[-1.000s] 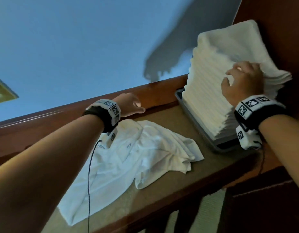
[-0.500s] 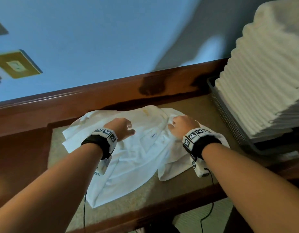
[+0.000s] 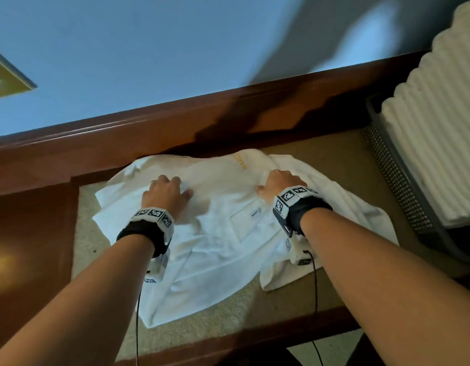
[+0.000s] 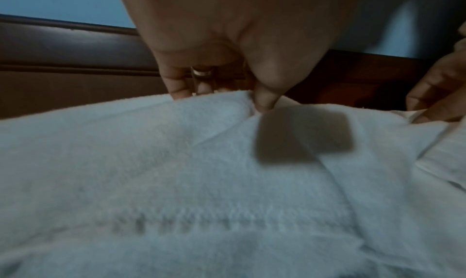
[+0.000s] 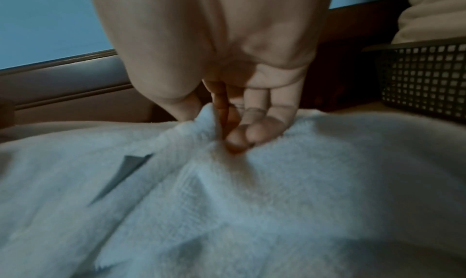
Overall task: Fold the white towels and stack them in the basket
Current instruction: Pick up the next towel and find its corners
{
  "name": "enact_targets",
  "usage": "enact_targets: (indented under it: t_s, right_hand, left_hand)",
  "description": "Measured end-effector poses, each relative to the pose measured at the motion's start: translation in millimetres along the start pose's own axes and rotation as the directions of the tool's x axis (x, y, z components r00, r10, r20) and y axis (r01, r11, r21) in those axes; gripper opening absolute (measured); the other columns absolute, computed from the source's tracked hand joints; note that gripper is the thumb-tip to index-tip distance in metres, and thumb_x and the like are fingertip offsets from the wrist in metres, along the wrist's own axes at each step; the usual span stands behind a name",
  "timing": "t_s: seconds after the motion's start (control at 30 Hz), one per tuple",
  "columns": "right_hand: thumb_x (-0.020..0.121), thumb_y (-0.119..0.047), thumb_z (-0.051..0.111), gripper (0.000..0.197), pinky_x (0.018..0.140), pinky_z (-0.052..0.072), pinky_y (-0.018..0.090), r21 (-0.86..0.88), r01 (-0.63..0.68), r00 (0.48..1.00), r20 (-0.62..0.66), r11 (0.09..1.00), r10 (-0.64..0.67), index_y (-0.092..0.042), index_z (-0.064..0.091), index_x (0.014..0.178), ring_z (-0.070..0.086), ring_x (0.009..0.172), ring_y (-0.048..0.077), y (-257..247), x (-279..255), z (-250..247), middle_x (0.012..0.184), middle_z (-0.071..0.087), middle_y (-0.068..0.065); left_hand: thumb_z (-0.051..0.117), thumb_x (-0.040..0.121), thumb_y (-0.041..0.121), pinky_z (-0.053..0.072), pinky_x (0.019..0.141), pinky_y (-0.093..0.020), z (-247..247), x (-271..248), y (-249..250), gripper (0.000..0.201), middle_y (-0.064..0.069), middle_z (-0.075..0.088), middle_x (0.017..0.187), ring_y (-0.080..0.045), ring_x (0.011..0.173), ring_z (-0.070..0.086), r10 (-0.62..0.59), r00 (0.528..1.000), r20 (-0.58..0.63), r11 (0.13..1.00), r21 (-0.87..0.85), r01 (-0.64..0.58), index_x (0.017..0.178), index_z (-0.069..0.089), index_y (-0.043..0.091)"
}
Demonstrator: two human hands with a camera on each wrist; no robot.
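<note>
Both hands are down on the rumpled towel (image 3: 223, 233) spread on the desk (image 3: 101, 260). Left hand (image 3: 165, 198) pinches a fold, right hand (image 3: 280, 187) has fingers (image 5: 254, 133) bunching cloth. Basket (image 3: 397, 180) with the folded stack (image 3: 440, 128) sits just right.

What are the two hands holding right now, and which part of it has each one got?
Both pinch the crumpled white towel: the left hand a fold left of its middle, the right hand a bunched ridge right of its middle.
</note>
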State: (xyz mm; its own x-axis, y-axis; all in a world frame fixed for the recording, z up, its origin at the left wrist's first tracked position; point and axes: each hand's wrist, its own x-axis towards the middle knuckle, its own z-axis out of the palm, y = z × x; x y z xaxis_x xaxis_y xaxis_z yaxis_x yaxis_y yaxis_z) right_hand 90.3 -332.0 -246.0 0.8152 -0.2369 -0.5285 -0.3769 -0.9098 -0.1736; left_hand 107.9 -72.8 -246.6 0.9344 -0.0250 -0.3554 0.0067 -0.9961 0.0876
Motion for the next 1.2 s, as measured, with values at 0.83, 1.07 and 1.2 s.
enact_targets:
  t_s: [0.83,1.07,1.2]
  right_hand:
    - [0.083,0.007,0.043,0.033,0.074,0.038,0.026,0.068,0.764,0.622,-0.342,0.642,-0.704,-0.009,0.068,0.096,0.059,0.1,0.025,-288.7,-309.2,-47.8,0.1,0.066,0.005]
    - [0.088,-0.009,0.051,0.025,0.076,0.035,0.022,-0.194,0.844,0.434,-0.302,0.5,-0.849,-0.016,0.071,0.098,0.055,0.093,0.014,-360.9,-416.4,-53.3,0.101,0.065,-0.002]
    - [0.09,-0.021,0.064,0.012,0.072,0.034,0.025,-0.258,0.815,0.435,-0.32,0.519,-0.842,-0.015,0.071,0.098,0.054,0.087,0.012,-356.8,-424.5,-67.0,0.09,0.06,-0.007]
  left_hand:
    - [0.063,0.097,0.035,0.052,0.088,-0.035,-140.0,-213.8,-278.8,0.014,0.007,0.068,0.103,-0.015,0.093,0.065,0.145,0.952,-0.268,0.915,-0.331,-0.232,0.11,0.065,0.032]
    - [0.074,0.086,0.002,0.054,0.072,-0.018,-208.7,-283.8,-293.8,0.02,0.009,0.077,0.084,-0.001,0.077,0.069,0.388,0.878,-0.281,0.586,-0.66,-0.47,0.094,0.072,0.019]
    - [0.08,0.085,0.02,0.055,0.085,-0.032,-220.6,-289.4,-310.0,0.022,-0.013,0.077,0.095,-0.012,0.084,0.066,0.409,0.828,-0.384,0.463,-0.694,-0.551,0.095,0.077,0.001]
